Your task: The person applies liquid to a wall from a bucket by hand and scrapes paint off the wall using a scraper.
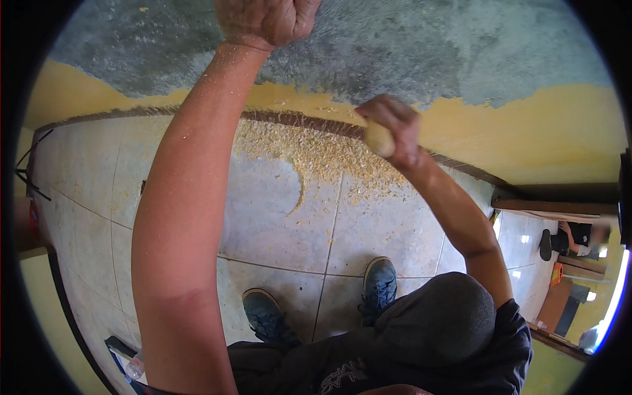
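My left hand (266,20) is raised against the wall at the top edge of the view, its fingers curled. Whatever it may hold lies out of sight. Lower and to the right, my right hand (397,122) is closed around a tool with a pale, rounded wooden handle (379,139). Motion blurs this hand, and the tool's head is hidden. In front of both hands, the wall has bare grey plaster (421,52) with a ragged edge against yellow paint (526,135). Chips and flakes (316,155) lie along the wall's foot.
My shoes (263,313) stand on pale floor tiles (283,247). A dark baseboard (289,118) runs along the wall. Through a doorway at the right, another person (573,238) is low on the floor. A black metal stand (31,174) is at the far left, and a plastic bottle (134,367) at lower left.
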Tool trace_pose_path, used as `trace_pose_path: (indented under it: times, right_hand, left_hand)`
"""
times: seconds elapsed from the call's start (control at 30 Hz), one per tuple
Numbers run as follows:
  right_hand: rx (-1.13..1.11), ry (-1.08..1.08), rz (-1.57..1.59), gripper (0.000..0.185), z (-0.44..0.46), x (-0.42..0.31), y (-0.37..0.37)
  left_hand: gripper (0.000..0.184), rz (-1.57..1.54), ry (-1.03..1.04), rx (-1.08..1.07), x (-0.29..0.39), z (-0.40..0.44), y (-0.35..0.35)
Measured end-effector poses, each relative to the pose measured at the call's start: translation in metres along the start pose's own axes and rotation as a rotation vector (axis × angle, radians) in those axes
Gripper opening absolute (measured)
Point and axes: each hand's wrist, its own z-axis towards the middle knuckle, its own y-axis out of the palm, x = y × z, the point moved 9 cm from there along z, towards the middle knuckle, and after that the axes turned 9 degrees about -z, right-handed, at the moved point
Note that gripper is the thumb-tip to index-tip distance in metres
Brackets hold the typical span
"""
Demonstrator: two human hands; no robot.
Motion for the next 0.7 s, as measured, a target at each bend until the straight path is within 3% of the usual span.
trace_pose_path:
  times: [0.03, 0.17, 0.2, 0.23, 0.27, 0.3, 0.37, 0.43, 0.5, 0.57, 0.63, 0.67, 0.7]
  right_hand:
    - [-0.081, 0.006, -0.044, 0.018, -0.012, 0.004, 0.021]
    - [0.057, -0.081, -0.147, 0.019, -0.016, -0.026, -0.009]
    - [0.068, 0.089, -0.062, 0.017, -0.023, -0.014, -0.023]
    - [0.082, 0.251, 0.026, 0.015, -0.031, 0.000, -0.035]
    - [0.081, 0.345, 0.049, 0.015, -0.040, 0.005, -0.046]
    - [0.089, 0.344, 0.053, 0.015, -0.047, 0.001, -0.060]
    - [0.007, 0.640, 0.079, 0.015, -0.072, 0.017, -0.077]
    - [0.011, 0.757, 0.139, 0.018, -0.093, 0.019, -0.093]
    - [0.012, 0.879, 0.207, 0.021, -0.111, 0.018, -0.099]
    - [0.070, 0.826, 0.165, 0.021, -0.114, 0.009, -0.114]
    - [0.066, 0.829, 0.187, 0.020, -0.117, 0.006, -0.120]
    - [0.051, 0.829, 0.199, 0.019, -0.119, 0.006, -0.121]
    - [0.039, 0.834, 0.209, 0.017, -0.122, 0.005, -0.121]
  left_hand:
    - [0.059, -0.004, -0.009, -0.024, 0.000, 0.000, 0.001]
    - [0.060, -0.041, -0.073, -0.060, 0.005, 0.003, -0.001]
    - [0.060, -0.042, -0.065, -0.057, 0.013, 0.002, -0.004]
    - [0.061, -0.020, -0.211, -0.117, 0.010, -0.004, -0.001]
    - [0.063, -0.001, -0.359, -0.179, 0.009, -0.014, 0.002]
    - [0.063, 0.002, -0.351, -0.178, 0.025, -0.020, 0.001]
    - [0.091, -0.205, -0.632, -0.169, 0.044, -0.047, 0.011]
    - [0.098, -0.265, -0.830, -0.231, 0.080, -0.088, 0.024]
    - [0.112, -0.439, -1.056, -0.356, 0.124, -0.133, 0.038]
    - [0.120, -0.649, -1.319, -0.691, 0.185, -0.190, 0.055]
    - [0.121, -0.804, -1.285, -0.920, 0.234, -0.233, 0.055]
    - [0.121, -0.792, -1.277, -0.924, 0.233, -0.228, 0.041]
    - [0.119, -0.863, -1.287, -1.194, 0.246, -0.238, 0.032]
